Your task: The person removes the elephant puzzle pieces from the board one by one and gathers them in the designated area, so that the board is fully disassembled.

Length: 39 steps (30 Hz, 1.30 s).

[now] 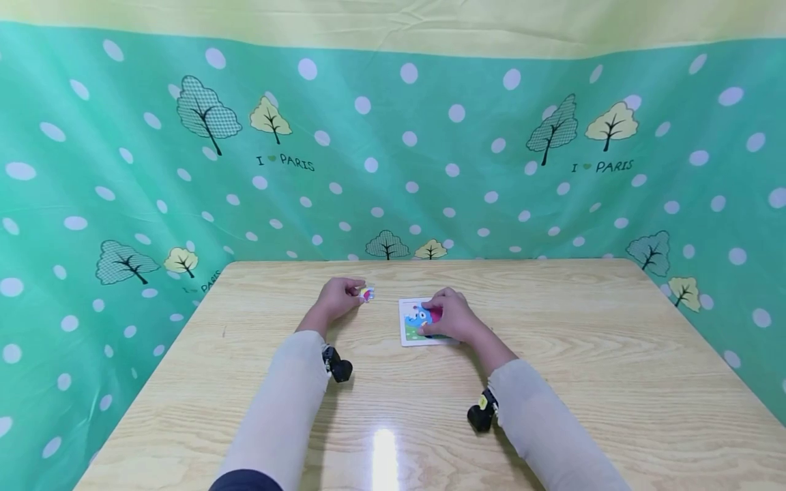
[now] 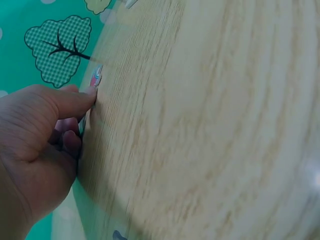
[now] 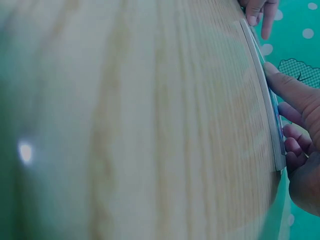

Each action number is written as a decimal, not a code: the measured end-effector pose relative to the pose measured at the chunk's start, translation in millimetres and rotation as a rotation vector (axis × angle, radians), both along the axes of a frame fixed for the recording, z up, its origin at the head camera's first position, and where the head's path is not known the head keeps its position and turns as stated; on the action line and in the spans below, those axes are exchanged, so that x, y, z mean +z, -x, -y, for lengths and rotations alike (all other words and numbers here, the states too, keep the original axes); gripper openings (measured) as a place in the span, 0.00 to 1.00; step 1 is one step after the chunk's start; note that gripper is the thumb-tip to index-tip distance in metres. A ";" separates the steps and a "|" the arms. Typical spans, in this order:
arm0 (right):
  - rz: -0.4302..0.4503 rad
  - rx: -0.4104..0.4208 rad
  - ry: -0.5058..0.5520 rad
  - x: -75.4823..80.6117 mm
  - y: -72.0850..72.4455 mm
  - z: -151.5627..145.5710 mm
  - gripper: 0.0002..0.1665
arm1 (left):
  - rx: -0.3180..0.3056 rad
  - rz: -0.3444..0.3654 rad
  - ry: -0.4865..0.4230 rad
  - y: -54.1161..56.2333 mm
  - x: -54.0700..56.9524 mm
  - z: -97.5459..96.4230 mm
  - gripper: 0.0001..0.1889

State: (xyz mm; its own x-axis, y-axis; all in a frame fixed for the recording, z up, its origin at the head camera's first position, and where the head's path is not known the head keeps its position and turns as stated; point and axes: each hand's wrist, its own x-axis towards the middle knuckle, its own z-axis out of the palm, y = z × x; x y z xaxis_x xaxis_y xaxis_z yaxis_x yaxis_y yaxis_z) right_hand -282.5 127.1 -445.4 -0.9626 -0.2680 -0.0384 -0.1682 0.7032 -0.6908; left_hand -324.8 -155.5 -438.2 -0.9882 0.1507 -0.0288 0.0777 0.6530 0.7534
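Note:
In the head view, my left hand [image 1: 340,299] pinches a small colourful jigsaw piece [image 1: 367,294] just above the table. Between that hand's thumb and fingers the same piece [image 2: 96,76] appears edge-on in the left wrist view. A flat puzzle board [image 1: 402,327] with a white rim and a blue elephant picture lies to the right. Over its right part is my right hand [image 1: 454,317], thumb and index finger spread apart and touching the picture. From the right wrist, that thumb rests on the board [image 3: 264,95]; the hand hides much of the picture.
A pale wood-grain table [image 1: 583,354] carries both forearms, with a small black device at each wrist. Behind it hangs a green dotted cloth [image 1: 411,164] with printed trees, which also runs along both sides. A bright light reflection shows near the front.

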 end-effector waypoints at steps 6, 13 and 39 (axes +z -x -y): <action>0.004 -0.002 -0.001 1.5 0.2 1.1 0.35 | 0.019 0.014 -0.112 0.2 -3.9 3.5 0.23; 0.011 -0.013 -0.006 1.4 0.0 -0.1 0.36 | 0.046 0.039 -0.253 -5.0 -4.4 4.3 0.19; 0.005 0.033 -0.010 1.2 -1.6 -3.1 0.38 | 0.015 0.068 -0.421 -34.8 5.1 -8.0 0.20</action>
State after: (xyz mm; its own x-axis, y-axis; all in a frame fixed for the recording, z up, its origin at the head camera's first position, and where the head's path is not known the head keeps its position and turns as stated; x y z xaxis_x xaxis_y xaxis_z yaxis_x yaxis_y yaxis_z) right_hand -280.9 130.3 -444.2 -0.9531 -0.2992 -0.0463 -0.1878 0.7043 -0.6846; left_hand -290.0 -147.5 -433.1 -0.9882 0.1492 -0.0334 0.0112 0.2883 0.9575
